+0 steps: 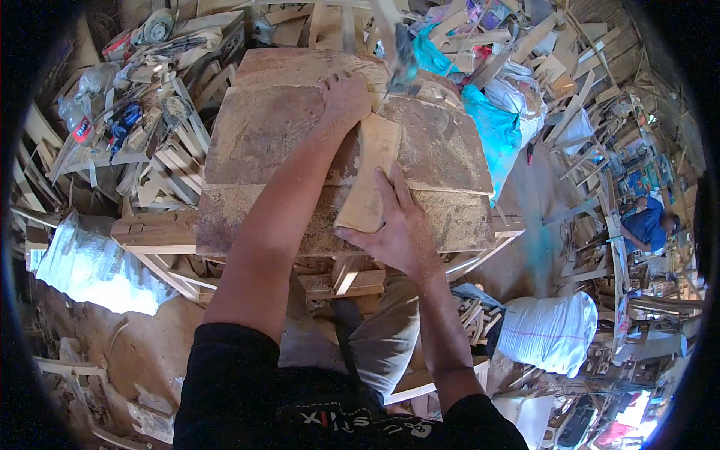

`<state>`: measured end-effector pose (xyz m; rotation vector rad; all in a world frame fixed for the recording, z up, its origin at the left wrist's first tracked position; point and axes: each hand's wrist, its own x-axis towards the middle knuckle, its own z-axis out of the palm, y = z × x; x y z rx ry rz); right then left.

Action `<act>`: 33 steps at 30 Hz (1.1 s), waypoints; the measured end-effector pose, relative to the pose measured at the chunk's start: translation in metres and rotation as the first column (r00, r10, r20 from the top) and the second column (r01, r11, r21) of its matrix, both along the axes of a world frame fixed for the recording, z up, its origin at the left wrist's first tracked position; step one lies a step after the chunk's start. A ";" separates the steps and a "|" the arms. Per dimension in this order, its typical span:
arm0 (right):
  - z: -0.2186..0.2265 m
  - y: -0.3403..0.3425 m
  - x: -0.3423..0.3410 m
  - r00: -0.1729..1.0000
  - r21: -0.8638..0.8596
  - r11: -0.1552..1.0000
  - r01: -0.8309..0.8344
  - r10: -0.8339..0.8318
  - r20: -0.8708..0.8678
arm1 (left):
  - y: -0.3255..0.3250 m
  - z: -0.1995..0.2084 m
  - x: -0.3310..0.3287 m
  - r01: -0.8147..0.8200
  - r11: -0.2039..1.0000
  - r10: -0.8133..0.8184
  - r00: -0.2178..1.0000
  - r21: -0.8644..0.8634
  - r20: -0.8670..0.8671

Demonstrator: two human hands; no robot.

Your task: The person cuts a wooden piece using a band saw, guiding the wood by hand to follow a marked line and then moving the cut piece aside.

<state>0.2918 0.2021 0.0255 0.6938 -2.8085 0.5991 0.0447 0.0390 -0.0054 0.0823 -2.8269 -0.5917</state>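
A curved, flat piece of pale wood (369,180) lies lengthwise on a worn, dusty wooden work table (255,139). My right hand (401,217) grips its near end, fingers along the right edge and on top, thumb at the near left corner. Beyond the wood, my left hand (346,97) rests palm down on the table, fingers slightly bent and apart, its thumb side close to the piece's far end. Just right of that hand, a thin saw blade (385,97) appears to stand upright at the wood's far tip, below a worn blue-grey machine part (405,60).
Sawdust covers the table top. At left, a side bench holds wood offcuts (176,169) and a plastic bottle (79,124). Turquoise sacks (491,124) lean by the table's right side. A full white sack (551,330) stands lower right. Another person (646,225) sits far right.
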 end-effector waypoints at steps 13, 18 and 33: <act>-0.003 0.005 -0.008 0.999 0.001 1.000 -0.030 0.030 -0.029 | -0.001 -0.007 -0.007 -0.019 0.997 0.026 0.996 0.077 -0.082; -0.001 0.003 -0.009 1.000 -0.003 1.000 -0.018 0.018 -0.008 | -0.001 -0.015 -0.011 -0.033 0.998 0.040 0.989 0.048 -0.141; -0.005 0.009 -0.016 0.998 -0.045 0.998 -0.038 0.040 0.038 | 0.003 -0.009 -0.011 0.005 0.997 0.007 0.990 0.083 -0.142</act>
